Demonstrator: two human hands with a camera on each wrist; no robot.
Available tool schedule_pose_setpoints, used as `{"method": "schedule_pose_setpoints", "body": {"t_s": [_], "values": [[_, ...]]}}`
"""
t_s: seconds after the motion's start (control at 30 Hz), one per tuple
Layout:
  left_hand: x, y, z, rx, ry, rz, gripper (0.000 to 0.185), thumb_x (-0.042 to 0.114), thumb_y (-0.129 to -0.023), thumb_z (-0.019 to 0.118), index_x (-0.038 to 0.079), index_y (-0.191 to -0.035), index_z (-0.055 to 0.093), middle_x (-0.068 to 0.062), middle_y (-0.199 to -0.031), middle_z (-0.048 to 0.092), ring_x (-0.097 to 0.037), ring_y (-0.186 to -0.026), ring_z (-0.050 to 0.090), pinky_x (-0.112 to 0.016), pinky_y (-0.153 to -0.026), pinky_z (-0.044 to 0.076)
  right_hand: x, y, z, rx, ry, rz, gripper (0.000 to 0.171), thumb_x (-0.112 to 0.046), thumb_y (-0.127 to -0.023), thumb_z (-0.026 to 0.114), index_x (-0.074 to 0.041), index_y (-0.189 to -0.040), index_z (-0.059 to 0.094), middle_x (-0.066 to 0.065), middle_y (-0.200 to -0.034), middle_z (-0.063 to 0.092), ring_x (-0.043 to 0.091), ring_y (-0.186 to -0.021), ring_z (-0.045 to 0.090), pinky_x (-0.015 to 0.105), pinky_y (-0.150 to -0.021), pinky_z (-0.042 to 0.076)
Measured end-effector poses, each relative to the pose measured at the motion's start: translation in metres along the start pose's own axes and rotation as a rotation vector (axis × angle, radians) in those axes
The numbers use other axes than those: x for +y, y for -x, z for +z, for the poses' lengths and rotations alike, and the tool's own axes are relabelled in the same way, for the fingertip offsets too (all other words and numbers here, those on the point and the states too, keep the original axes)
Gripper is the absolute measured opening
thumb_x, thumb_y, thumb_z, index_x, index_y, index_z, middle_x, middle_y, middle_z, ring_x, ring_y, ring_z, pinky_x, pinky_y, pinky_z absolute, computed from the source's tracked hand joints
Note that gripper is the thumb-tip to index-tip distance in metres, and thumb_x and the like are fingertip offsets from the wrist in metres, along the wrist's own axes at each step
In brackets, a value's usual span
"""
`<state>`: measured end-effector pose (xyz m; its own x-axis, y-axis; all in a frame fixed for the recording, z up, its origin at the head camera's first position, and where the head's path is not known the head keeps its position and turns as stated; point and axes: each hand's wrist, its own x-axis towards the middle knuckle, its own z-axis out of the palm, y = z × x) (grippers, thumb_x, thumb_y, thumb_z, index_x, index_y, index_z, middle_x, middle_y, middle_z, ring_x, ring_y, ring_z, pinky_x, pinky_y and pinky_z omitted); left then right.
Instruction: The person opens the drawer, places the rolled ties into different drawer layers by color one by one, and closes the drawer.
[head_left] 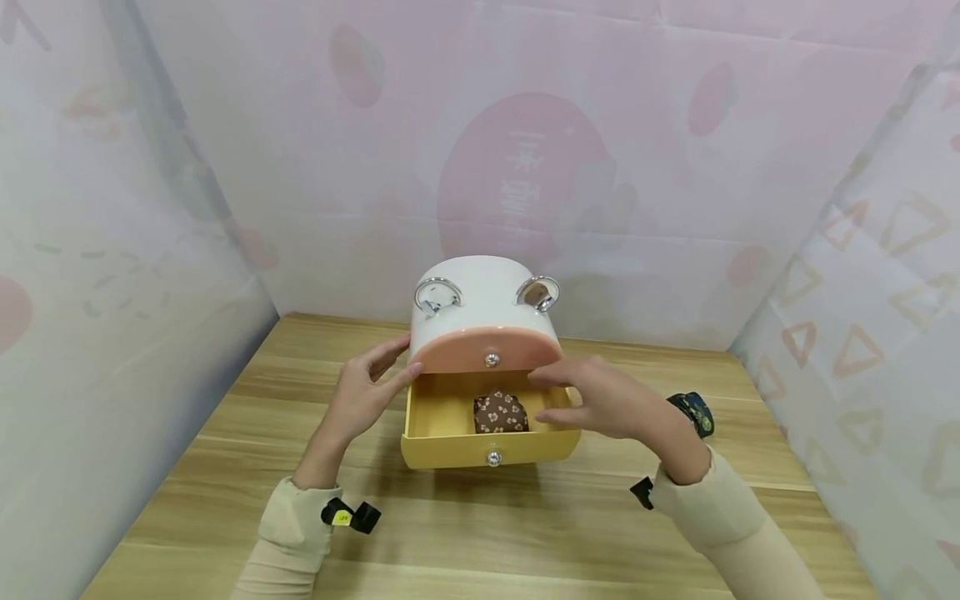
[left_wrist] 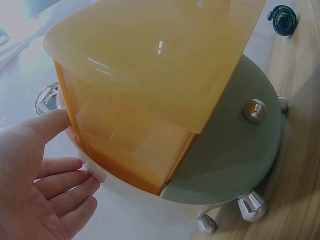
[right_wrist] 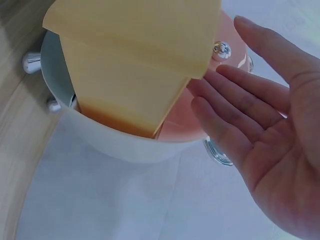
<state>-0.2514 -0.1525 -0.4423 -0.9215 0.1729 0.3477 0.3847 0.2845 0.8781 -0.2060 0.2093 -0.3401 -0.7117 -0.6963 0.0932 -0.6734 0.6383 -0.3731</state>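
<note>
A small white arched chest (head_left: pixel 480 287) with two silver ring handles stands on the wooden table (head_left: pixel 225 467). Its upper pink drawer front (head_left: pixel 487 348) is closed. The lower yellow drawer (head_left: pixel 427 446) is pulled out, with a brown flowered pouch (head_left: pixel 500 412) lying inside. My left hand (head_left: pixel 367 392) touches the chest's left side with straight fingers (left_wrist: pixel 60 172). My right hand (head_left: pixel 600 398) hovers open by the drawer's right edge, palm showing (right_wrist: pixel 270 135), holding nothing.
A dark round clip-like thing (head_left: pixel 693 412) lies on the table behind my right wrist. Pale pink patterned curtain walls (head_left: pixel 525 125) close in the table on the left, back and right.
</note>
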Motion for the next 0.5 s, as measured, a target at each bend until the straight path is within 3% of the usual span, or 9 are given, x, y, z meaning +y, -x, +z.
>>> {"method": "schedule_pose_setpoints", "body": {"t_s": [0.3, 0.5], "values": [[-0.001, 0.000, -0.001, 0.004, -0.002, -0.002, 0.053, 0.034, -0.099, 0.077, 0.013, -0.146, 0.063, -0.010, -0.153, 0.061, -0.032, -0.147, 0.054, -0.047, -0.123, 0.045, -0.007, 0.022, -0.004, 0.114, -0.027, -0.034, 0.030, -0.027, -0.097, 0.079, -0.013, -0.123, 0.077, -0.005, -0.119, 0.079, 0.013, -0.106, 0.077, 0.035, -0.090, 0.066], [-0.003, -0.001, 0.001, 0.004, -0.002, -0.003, 0.053, 0.035, -0.099, 0.077, 0.014, -0.145, 0.064, -0.010, -0.152, 0.062, -0.032, -0.146, 0.055, -0.046, -0.123, 0.046, -0.013, 0.035, 0.000, 0.148, -0.051, -0.097, 0.023, -0.021, -0.094, 0.082, -0.012, -0.116, 0.080, -0.003, -0.110, 0.081, 0.011, -0.097, 0.078, 0.026, -0.082, 0.067]]}}
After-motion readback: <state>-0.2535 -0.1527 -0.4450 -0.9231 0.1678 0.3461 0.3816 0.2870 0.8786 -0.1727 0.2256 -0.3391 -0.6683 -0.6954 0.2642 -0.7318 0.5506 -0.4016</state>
